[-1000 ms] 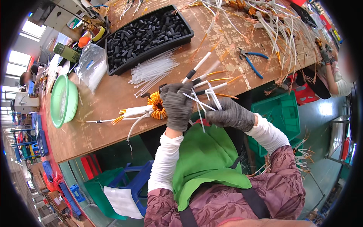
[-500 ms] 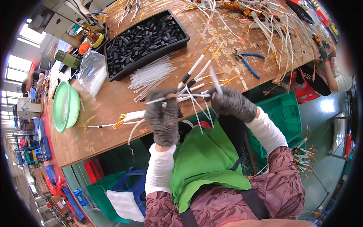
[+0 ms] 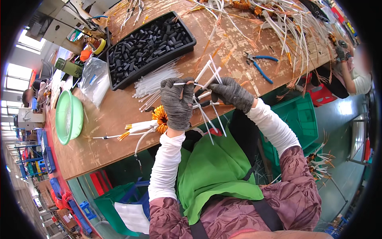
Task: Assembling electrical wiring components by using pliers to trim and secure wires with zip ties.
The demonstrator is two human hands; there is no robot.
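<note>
My left hand (image 3: 177,102), in a grey glove, pinches a thin white cable tie (image 3: 179,83) lying across white-sleeved wires (image 3: 203,71). My right hand (image 3: 232,95), gloved too, is closed at the same wires, with a narrow white tie strip rising from its fingertips. The wires belong to a coil of copper wire (image 3: 160,118), partly behind my left hand. Black sleeves (image 3: 199,92) sit on the wires between my hands. Several other white tie tails (image 3: 207,121) hang below them, over the green apron (image 3: 215,159).
A black tray (image 3: 153,47) of short black tubes stands on the worn wooden table (image 3: 99,153), beside loose white cable ties (image 3: 155,85). Blue-handled cutters (image 3: 262,65) lie to the right. A green basin (image 3: 68,117) is left; wire bundles (image 3: 282,32) lie far right, near another person.
Both hands have moved slightly away from me, and the wires have shifted with them. My left hand has uncovered the copper coil. The right hand's tie strip now points away, beside the sleeved wires.
</note>
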